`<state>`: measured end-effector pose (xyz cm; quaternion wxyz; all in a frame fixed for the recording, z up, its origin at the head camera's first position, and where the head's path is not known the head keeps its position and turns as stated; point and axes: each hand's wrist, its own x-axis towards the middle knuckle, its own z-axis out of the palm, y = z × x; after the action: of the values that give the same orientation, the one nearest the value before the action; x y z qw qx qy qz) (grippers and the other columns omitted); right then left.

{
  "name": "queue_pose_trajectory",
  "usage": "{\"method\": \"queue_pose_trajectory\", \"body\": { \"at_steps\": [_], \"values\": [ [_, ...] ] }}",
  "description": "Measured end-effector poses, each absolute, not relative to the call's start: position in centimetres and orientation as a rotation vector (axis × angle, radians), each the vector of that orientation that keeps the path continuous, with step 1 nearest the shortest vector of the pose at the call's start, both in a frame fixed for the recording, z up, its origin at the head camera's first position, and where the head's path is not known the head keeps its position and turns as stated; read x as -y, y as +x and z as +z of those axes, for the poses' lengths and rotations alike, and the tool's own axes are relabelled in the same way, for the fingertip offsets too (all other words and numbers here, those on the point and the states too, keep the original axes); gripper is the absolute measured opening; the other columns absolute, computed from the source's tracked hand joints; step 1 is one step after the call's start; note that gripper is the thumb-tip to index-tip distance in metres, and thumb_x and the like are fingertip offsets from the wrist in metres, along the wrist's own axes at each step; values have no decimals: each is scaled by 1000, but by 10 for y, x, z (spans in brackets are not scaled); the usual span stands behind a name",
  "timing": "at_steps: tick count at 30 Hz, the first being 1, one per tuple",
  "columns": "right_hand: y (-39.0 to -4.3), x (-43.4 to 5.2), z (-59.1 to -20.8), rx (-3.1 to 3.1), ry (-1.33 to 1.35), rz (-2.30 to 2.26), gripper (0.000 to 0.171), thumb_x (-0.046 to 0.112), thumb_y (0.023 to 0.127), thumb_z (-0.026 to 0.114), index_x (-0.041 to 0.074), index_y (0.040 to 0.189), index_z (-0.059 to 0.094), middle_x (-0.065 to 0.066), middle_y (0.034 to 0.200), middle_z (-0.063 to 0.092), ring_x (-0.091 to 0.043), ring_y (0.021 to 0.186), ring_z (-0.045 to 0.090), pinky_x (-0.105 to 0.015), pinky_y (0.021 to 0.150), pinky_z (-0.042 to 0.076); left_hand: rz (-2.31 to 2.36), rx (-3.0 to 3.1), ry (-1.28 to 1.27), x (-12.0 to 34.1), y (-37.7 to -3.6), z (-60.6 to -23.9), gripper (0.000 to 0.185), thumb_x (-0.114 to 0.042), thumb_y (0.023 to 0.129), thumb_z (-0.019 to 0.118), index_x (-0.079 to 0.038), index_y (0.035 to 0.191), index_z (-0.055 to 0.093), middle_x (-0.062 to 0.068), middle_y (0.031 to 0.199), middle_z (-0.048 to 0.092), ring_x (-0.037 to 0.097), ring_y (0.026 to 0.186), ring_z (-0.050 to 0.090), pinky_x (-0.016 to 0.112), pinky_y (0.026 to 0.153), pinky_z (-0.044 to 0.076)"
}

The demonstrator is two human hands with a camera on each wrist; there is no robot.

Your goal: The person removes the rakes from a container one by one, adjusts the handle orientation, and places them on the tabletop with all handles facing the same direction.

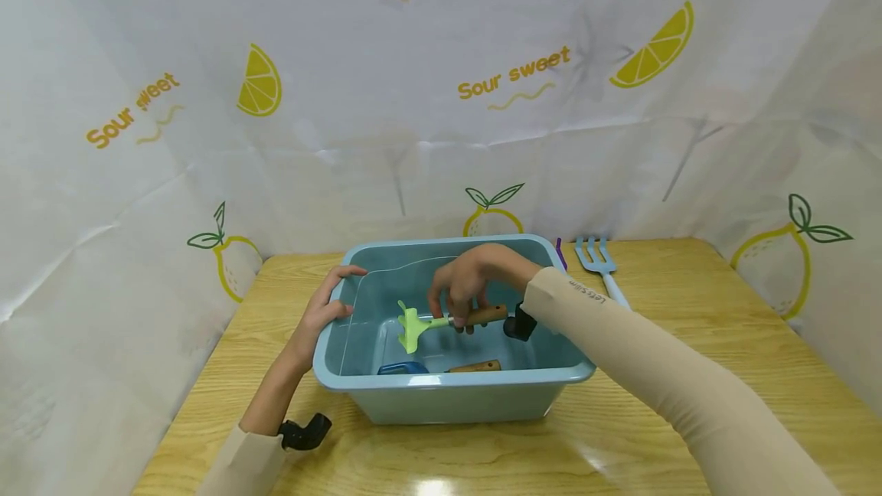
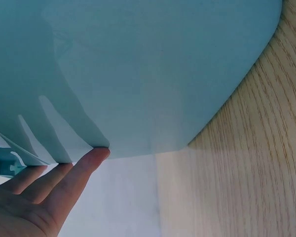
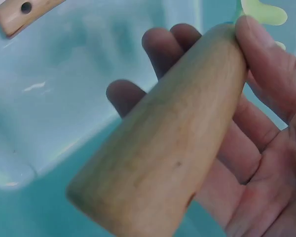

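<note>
A blue plastic basin (image 1: 455, 403) stands on the wooden table. At its left rim, my left hand (image 1: 318, 321) holds the edge; in the left wrist view, several fingers (image 2: 71, 190) of that hand touch the outer wall. My right hand (image 1: 468, 289) reaches into the basin and grips the wooden handle (image 3: 163, 143) of a small light-green hand rake (image 1: 413, 327), whose tines point left. Below it, on the basin floor, lies a blue-headed tool (image 1: 403, 367) with a wooden handle (image 1: 477, 367), partly hidden by the front rim.
A light-blue hand fork (image 1: 598, 259) lies on the table right of the basin, its handle partly covered by my right sleeve. Beside it, a purple piece (image 1: 561, 252) shows behind the rim. A white lemon-print curtain (image 1: 427, 121) hangs behind the table (image 1: 730, 343).
</note>
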<state>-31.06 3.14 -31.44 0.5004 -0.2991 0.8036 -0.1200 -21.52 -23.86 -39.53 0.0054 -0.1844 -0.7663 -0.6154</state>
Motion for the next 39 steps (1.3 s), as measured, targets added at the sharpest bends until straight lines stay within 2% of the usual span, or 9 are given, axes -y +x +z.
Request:
{"method": "queue_pose_trajectory", "body": {
  "at_steps": [6, 14, 17, 23, 27, 32, 34, 39],
  "values": [
    [-311, -36, -310, -1927, -741, -386, 28, 3, 96, 65, 15, 122, 64, -11, 104, 74, -27, 93, 77, -39, 74, 61, -1908, 2408, -562, 238, -215, -395, 61, -12, 84, 42, -7, 145, 41, 22, 160, 27, 54, 134, 41, 57, 89, 54],
    [-310, -40, -304, -1894, -767, -476, 28, 4, 96, 66, 12, 122, 62, -13, 100, 73, -39, 102, 74, -38, 73, 61, -1904, 2410, -567, 239, -215, -396, 61, -12, 84, 42, -7, 145, 41, 22, 160, 27, 55, 135, 41, 59, 89, 54],
    [-309, -42, -301, -1900, -790, -503, 26, 4, 96, 67, 12, 121, 64, -17, 104, 74, -37, 99, 75, -36, 70, 60, -1900, 2411, -567, 240, -216, -396, 61, -12, 84, 42, -8, 145, 42, 23, 160, 27, 55, 134, 42, 59, 88, 55],
    [-306, -44, -294, -1913, -818, -567, 26, 3, 96, 66, 5, 122, 63, -14, 103, 76, -25, 90, 76, -35, 69, 61, -1897, 2412, -566, 239, -216, -396, 61, -12, 85, 42, -7, 145, 41, 22, 160, 27, 56, 134, 42, 60, 89, 55],
    [-304, -47, -291, -1910, -837, -622, 26, 5, 95, 67, 6, 121, 62, -17, 105, 76, -25, 89, 76, -37, 71, 61, -1895, 2409, -558, 239, -216, -395, 62, -12, 84, 42, -7, 146, 41, 23, 159, 28, 55, 135, 42, 62, 90, 54],
    [-302, -53, -287, -1914, -858, -695, 27, 8, 95, 68, 8, 121, 62, -13, 105, 75, -29, 93, 76, -40, 74, 61, -1893, 2413, -558, 239, -216, -395, 62, -12, 84, 42, -6, 145, 42, 23, 160, 28, 55, 136, 41, 66, 92, 52],
    [-300, -55, -285, -1918, -855, -733, 28, 8, 95, 69, 7, 122, 62, -12, 106, 74, -34, 96, 75, -41, 75, 61, -1891, 2416, -555, 239, -215, -395, 62, -12, 84, 42, -6, 145, 42, 22, 160, 27, 55, 137, 40, 66, 92, 52],
    [-295, -57, -280, -1933, -823, -812, 31, 5, 95, 69, 6, 124, 60, -15, 108, 74, -40, 99, 74, -40, 74, 61, -1885, 2421, -538, 239, -215, -395, 62, -12, 83, 43, -7, 145, 43, 22, 160, 28, 54, 136, 40, 65, 92, 53]
  ]
}}
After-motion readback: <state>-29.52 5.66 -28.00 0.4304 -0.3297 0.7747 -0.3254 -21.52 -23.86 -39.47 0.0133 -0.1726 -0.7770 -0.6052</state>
